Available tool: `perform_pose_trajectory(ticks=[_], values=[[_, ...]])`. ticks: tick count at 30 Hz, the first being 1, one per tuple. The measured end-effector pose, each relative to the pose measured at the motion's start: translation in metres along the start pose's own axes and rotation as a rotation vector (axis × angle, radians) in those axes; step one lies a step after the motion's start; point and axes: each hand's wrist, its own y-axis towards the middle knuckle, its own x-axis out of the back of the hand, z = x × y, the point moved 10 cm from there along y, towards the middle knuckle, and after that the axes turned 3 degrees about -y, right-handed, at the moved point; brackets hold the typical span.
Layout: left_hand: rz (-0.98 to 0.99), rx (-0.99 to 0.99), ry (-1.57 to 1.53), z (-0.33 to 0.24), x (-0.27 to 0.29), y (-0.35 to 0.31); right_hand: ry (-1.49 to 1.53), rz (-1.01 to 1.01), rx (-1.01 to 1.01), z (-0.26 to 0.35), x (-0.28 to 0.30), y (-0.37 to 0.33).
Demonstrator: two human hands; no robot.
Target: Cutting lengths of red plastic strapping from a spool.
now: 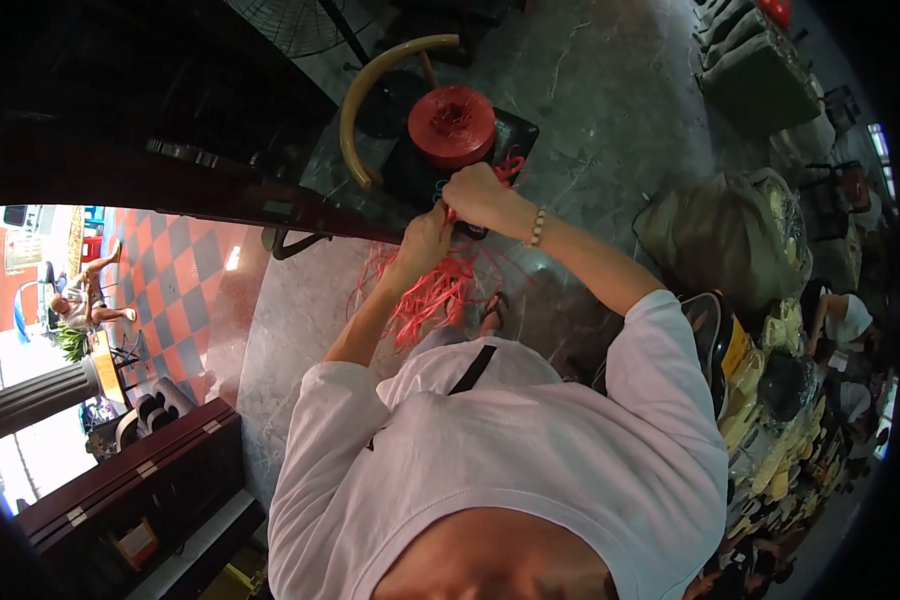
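Note:
Both my hands are closed close together in front of me, over the near edge of a dark chair seat. My left hand (426, 242) grips a bundle of red plastic twine (432, 300), whose loose strands hang below it toward my feet. My right hand (486, 200), with a beaded bracelet at the wrist, pinches the same strands just above and right of the left. Some red strands also show past its knuckles. A large round roll of red twine (452, 124) rests on the black chair seat (516, 136), just beyond my hands.
A curved wooden armrest (354, 110) rises around the seat's left side. Dark wooden doors (170, 170) stand at the left, beside an opening where a person sits outside. A plastic-wrapped bulky item (715, 240) and stacked pale pieces (770, 400) lie on the right; other people are farther off.

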Motion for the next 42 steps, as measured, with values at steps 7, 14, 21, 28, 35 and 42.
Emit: perform_pose_trajectory(ticks=[7, 14, 21, 28, 35, 42], values=[[-0.150, -0.218, -0.151, -0.021, 0.030, 0.006, 0.356, 0.378, -0.101, -0.100, 0.021, -0.028], [-0.184, -0.136, -0.484, -0.014, 0.037, 0.038, 1.586, -0.121, -0.161, -0.112, 0.057, -0.011], [-0.047, 0.002, -0.924, -0.039, 0.005, 0.051, 2.171, -0.288, -0.276, -0.090, 0.067, 0.003], [-0.175, 0.033, -1.320, -0.092, 0.062, 0.016, 2.301, -0.048, 0.134, -0.055, 0.053, 0.007], [-0.837, -0.264, -1.139, -0.143, 0.231, -0.105, 1.367, 0.473, 0.215, 0.070, -0.011, -0.021], [-0.979, -0.775, -1.318, -0.078, 0.405, -0.284, 1.373, 0.843, 0.144, 0.050, -0.036, -0.052]])
